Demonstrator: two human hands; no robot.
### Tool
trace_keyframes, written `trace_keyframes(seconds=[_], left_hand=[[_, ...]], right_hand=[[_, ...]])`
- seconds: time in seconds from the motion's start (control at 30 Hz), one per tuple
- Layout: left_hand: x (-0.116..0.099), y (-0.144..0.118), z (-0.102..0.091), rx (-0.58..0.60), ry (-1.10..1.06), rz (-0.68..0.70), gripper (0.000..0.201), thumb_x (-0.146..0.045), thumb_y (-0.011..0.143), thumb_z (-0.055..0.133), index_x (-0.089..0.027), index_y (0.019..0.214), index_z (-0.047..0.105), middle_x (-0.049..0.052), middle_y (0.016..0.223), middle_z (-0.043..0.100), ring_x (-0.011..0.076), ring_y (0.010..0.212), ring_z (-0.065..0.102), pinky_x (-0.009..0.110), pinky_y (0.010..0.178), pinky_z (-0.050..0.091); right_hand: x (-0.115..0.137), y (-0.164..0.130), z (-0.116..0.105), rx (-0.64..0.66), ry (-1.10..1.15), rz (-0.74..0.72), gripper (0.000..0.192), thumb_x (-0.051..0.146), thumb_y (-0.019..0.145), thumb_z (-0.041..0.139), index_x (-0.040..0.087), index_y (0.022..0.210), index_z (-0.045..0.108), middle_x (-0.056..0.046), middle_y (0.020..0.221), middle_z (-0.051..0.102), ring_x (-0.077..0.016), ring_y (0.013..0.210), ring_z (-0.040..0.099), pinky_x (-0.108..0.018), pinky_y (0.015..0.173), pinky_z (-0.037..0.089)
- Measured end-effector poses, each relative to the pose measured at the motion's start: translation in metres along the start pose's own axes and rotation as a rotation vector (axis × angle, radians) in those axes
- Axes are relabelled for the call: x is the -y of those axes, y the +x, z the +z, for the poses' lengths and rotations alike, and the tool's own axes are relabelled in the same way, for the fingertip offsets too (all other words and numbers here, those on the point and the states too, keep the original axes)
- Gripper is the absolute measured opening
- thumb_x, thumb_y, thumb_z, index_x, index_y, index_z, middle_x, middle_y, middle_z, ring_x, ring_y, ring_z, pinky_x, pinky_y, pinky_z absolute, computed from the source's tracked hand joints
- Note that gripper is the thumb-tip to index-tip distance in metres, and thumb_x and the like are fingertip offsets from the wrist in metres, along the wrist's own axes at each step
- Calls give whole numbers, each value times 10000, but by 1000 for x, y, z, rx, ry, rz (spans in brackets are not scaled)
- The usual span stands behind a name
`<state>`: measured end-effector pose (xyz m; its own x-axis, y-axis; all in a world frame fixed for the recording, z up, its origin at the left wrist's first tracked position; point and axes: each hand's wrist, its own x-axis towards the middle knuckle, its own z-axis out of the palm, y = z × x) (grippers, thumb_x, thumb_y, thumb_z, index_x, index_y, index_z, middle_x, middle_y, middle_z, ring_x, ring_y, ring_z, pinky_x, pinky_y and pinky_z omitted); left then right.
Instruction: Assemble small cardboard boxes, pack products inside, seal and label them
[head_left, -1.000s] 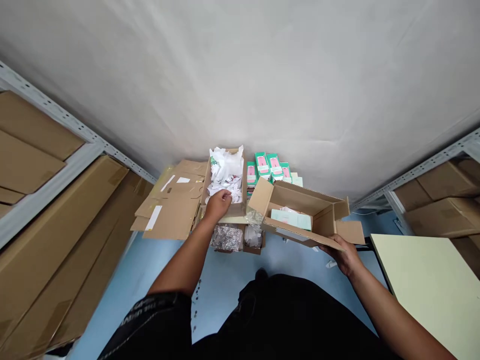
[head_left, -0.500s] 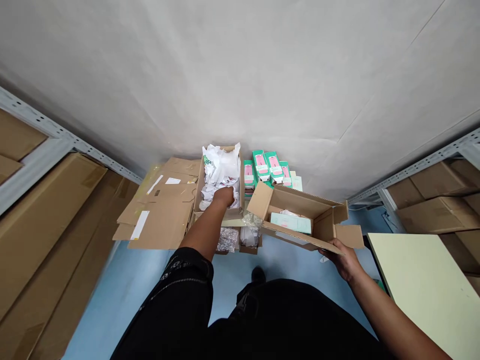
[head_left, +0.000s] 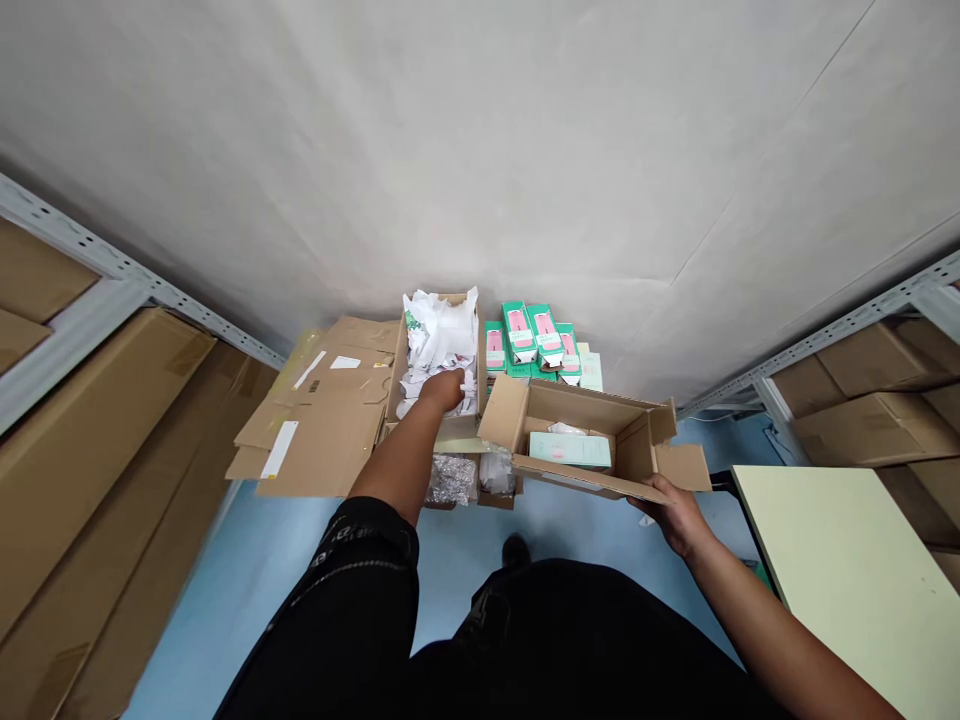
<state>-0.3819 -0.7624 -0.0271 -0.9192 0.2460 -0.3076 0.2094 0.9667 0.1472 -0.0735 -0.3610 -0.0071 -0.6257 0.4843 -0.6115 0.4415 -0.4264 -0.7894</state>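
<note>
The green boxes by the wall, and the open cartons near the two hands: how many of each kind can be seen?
Green boxes standing at the wall: 4 clear, perhaps more behind.
Open carton held by the right hand: 1.
Open carton of white paper under the left hand: 1.
Total: 6.

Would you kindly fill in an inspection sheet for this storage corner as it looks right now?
Surface: blue floor, bare patches around the boxes.
Job's things: open cardboard box held up, pale green packet inside; box of white paper scraps on the floor.
Clutter: flattened cardboard; green-and-pink cartons by the wall; clear wrapping.
Grips: left hand in the paper scraps, closure unclear; right hand closed on the open box's flap.
Cables: nothing seen.
Surroundings: metal shelving with large boxes both sides; pale green tabletop at right; white wall.
</note>
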Motion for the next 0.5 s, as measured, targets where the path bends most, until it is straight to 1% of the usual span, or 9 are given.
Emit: trace_keyframes(seconds=[0.07,0.17,0.27,0.33,0.5], left_hand=[[3,-5,-7,-36,-9,2,300,-317,828,691,-237,1115,659,121,1163,733,299,1064,681,344,864,485],[9,-16,-18,-92,-20,4,273,-337,860,666,-240,1115,654,112,1154,736,295,1057,673,333,828,470],[12,-27,-29,-131,-32,9,254,-356,871,663,-253,1102,653,80,1122,744,273,1026,672,309,789,454],[13,-33,-35,-150,-52,13,248,-362,865,676,-261,1090,655,51,1102,747,250,997,672,290,764,444],[16,-48,-54,-232,-226,-15,232,-356,858,706,-252,1063,674,7,1063,746,191,927,660,252,745,436]], right_hand=[[-1,0,0,-2,2,5,231,250,507,847,168,559,636,13,625,602,-133,638,598,-275,649,641],[-2,1,-1,37,-11,14,218,239,522,835,173,561,631,5,634,624,-147,660,622,-277,656,640],[-2,2,-1,72,-15,23,212,246,533,828,177,561,629,4,626,627,-146,656,615,-280,645,638],[-2,2,0,70,-8,28,216,252,524,825,178,555,624,7,617,620,-143,651,606,-282,637,638],[-2,0,4,60,3,19,222,234,513,815,184,540,600,13,618,609,-140,651,598,-284,639,640]])
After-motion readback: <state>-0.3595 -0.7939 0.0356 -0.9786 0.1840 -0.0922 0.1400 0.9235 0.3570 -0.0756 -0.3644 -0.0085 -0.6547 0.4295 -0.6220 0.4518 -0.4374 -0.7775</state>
